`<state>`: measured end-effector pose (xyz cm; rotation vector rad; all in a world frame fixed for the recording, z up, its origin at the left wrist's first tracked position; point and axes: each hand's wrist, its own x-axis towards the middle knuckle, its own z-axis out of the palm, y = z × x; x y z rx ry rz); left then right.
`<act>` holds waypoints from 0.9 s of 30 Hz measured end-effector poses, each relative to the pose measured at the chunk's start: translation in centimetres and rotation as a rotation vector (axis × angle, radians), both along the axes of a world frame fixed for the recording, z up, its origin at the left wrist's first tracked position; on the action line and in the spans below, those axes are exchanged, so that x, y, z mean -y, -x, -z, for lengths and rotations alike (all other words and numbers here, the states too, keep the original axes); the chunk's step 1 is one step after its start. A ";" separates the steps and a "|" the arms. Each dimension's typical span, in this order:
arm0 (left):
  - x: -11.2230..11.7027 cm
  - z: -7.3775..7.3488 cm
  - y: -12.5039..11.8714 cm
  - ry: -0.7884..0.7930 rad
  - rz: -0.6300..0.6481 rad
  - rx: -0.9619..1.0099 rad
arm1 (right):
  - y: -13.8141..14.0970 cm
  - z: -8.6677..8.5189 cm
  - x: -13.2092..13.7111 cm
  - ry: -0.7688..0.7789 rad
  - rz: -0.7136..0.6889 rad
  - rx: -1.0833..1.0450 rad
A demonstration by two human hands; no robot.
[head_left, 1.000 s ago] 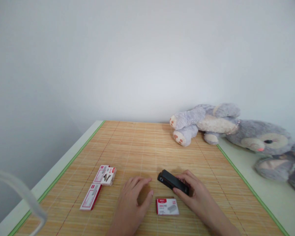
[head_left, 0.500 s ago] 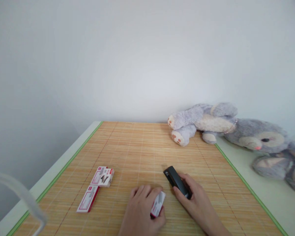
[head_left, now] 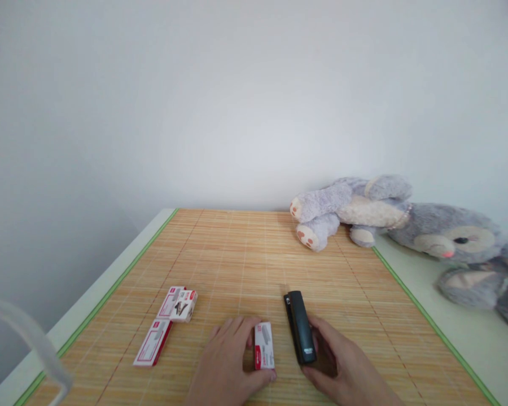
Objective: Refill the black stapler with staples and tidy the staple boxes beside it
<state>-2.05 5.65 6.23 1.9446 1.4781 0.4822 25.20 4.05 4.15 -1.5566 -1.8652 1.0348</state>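
Observation:
My left hand (head_left: 228, 361) is closed on a small white-and-red staple box (head_left: 264, 345), its fingers at the far left corner and the thumb at the near end. To the right of that box, a black stapler (head_left: 301, 327) rests on the bamboo mat (head_left: 228, 259), its length pointing away from me. My right hand (head_left: 345, 363) grips the stapler's near half from the right side, thumb at the near end. A narrow strip of mat separates box and stapler.
On the left lie two flat white-and-pink boxes (head_left: 152, 343) end to end, with a small white box (head_left: 184, 306) touching them. A grey plush toy (head_left: 372, 211) is stretched along the back right. A white curved tube (head_left: 29, 330) crosses the lower left.
The staple box has turned from slanted to nearly straight, with more of its face showing. The stapler has rotated to point more directly away, and my right hand has shifted to its near right side.

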 end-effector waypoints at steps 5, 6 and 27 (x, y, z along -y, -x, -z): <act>-0.1 0.0 -0.6 0.000 0.009 -0.005 | 1.0 0.0 0.5 0.006 -0.013 0.050; -0.1 -0.1 -0.8 0.000 0.018 -0.003 | 1.3 0.1 0.6 0.005 -0.014 0.058; 1.3 0.6 0.6 -0.090 -0.051 -0.011 | -0.1 1.4 2.5 0.051 0.070 -0.010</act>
